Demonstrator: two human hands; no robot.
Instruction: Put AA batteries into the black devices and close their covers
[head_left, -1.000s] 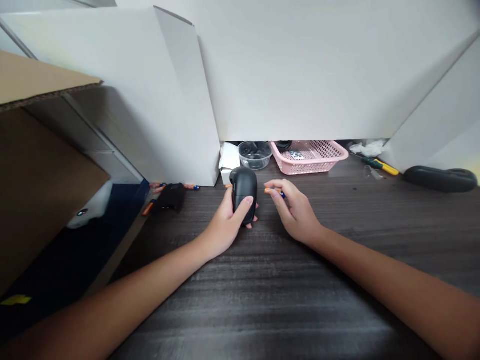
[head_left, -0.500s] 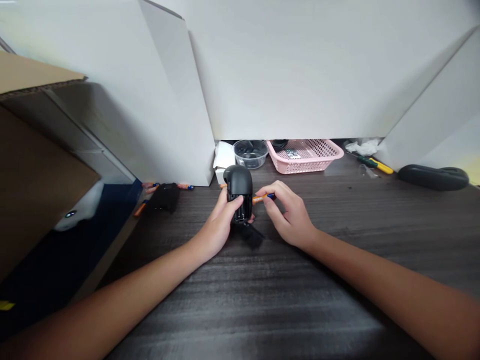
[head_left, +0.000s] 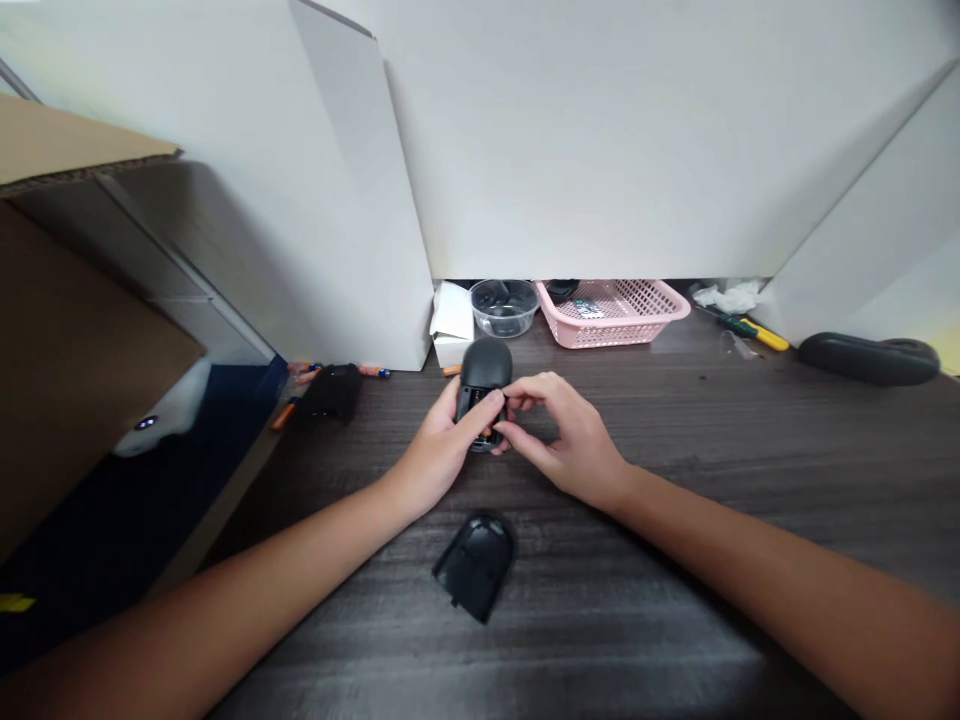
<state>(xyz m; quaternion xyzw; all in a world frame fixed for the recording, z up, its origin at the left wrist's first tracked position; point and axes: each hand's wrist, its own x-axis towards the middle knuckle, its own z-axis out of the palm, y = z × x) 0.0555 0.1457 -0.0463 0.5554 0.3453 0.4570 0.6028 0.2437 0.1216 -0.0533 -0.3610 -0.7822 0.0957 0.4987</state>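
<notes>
My left hand [head_left: 439, 450] grips a black computer mouse [head_left: 484, 385] just above the dark wooden desk [head_left: 675, 560]. Its top shell is off and the inside shows. My right hand [head_left: 559, 430] pinches with thumb and fingers at the open part of the mouse; what it holds there is hidden by the fingers. The detached black mouse cover [head_left: 475, 563] lies on the desk nearer to me, between my forearms.
A pink basket [head_left: 611, 312], a clear plastic bowl [head_left: 504, 305] and a small white box [head_left: 452, 325] stand at the back. Loose batteries [head_left: 373, 371] and a black object [head_left: 334, 392] lie left. A screwdriver [head_left: 754, 330] and a dark case [head_left: 866, 357] lie right. A cardboard box [head_left: 67, 330] stands far left.
The black cover has come off the mouse and now lies on the desk near me. My right hand moved its orange battery in to the opened mouse.
</notes>
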